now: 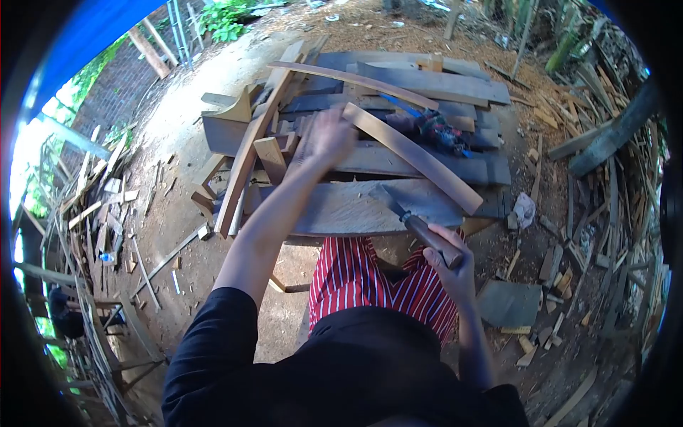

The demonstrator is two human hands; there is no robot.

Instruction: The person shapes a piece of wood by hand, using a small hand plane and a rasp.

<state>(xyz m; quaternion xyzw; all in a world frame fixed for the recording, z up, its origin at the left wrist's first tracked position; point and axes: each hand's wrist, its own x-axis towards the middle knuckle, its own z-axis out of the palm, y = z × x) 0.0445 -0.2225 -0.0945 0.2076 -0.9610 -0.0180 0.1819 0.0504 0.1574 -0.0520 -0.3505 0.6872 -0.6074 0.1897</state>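
My right hand (pixel 452 260) is wrapped round the wooden handle of a chisel (pixel 427 233). Its metal blade points up and left over the near plank (pixel 324 210) of the workbench. Farther out, above the left part of the bench, my left hand (pixel 330 135) is smeared by motion, its fingers indistinct. Just right of it lies the upper end of a curved wooden strip (pixel 420 160), which slants down toward the bench's near right edge. A short upright wood block (pixel 270 161) stands left of my left forearm.
A long beam (pixel 249 153) runs along the bench's left side, and a thin strip (pixel 356 80) crosses the far part. A red and dark power tool (pixel 441 133) rests at the right. Scrap wood (pixel 558 277) litters the ground, and a post (pixel 615 132) leans at the far right.
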